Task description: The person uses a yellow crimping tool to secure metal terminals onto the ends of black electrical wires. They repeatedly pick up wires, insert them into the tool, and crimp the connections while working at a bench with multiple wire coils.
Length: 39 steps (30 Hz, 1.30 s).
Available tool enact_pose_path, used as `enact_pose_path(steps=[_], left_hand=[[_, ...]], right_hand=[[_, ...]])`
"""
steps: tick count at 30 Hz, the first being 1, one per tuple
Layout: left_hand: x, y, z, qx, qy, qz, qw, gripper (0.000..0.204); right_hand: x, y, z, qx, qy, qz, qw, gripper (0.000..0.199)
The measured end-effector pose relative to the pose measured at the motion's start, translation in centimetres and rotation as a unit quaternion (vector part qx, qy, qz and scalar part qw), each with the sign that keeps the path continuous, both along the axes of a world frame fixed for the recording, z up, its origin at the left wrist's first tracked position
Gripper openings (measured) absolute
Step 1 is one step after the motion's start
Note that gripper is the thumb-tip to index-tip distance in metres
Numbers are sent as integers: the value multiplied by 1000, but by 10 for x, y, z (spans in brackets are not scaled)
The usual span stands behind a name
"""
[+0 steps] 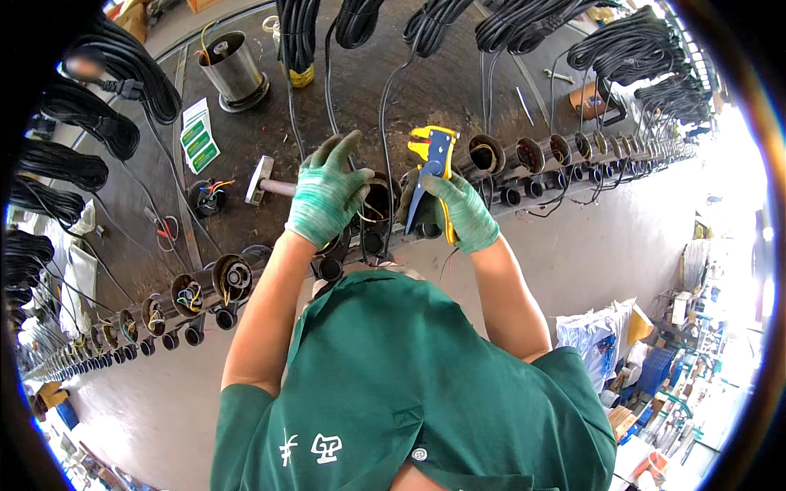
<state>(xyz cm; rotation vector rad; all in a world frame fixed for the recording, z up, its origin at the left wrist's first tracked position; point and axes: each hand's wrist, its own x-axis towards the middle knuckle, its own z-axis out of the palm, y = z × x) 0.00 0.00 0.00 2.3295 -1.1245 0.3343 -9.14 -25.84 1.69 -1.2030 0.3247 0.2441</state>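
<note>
My right hand [472, 214], in a green and grey work glove, grips a wire stripper [435, 151] with a yellow head and blue and yellow handles. The tool is held up beside an open metal motor housing [377, 201] at the bench's near edge. My left hand [323, 195], gloved alike, is at the left rim of that housing, fingers stretched and apart. A black cable [383, 123] runs down to the housing between my hands. Light wires show inside it. Whether my left fingertips touch a wire is hard to see.
A hammer [263, 182] lies left of my left hand. Beyond it are green-and-white labels [198, 139] and a steel cylinder [230, 69] standing upright. Coiled black cables [296, 33] line the far side. More open housings [485, 154] run along the near edge both ways.
</note>
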Motion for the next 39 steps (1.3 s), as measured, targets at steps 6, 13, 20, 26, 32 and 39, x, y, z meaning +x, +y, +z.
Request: enact_pose_path(steps=[6,13,20,26,32,39], left_hand=[[13,-20,28,200,11,-166,965,14],[12,-66,43,474,91,-140,865,23],[2,-90,39,571,46,-144,807,27],[8,-81,30,538,40,-154,828,21],[9,-49,27,277,131,-88,948,17],[0,-29,-39,-171,241,54,954,20]], right_hand=[[-28,8,6,17,26,-46,998,35],[-49,6,8,126,34,-50,990,31],[-68,-3,9,142,31,-60,988,34],[-74,-3,6,127,29,-59,990,35],[-68,2,6,94,37,-40,994,33],[-39,8,2,-26,-15,69,997,30]])
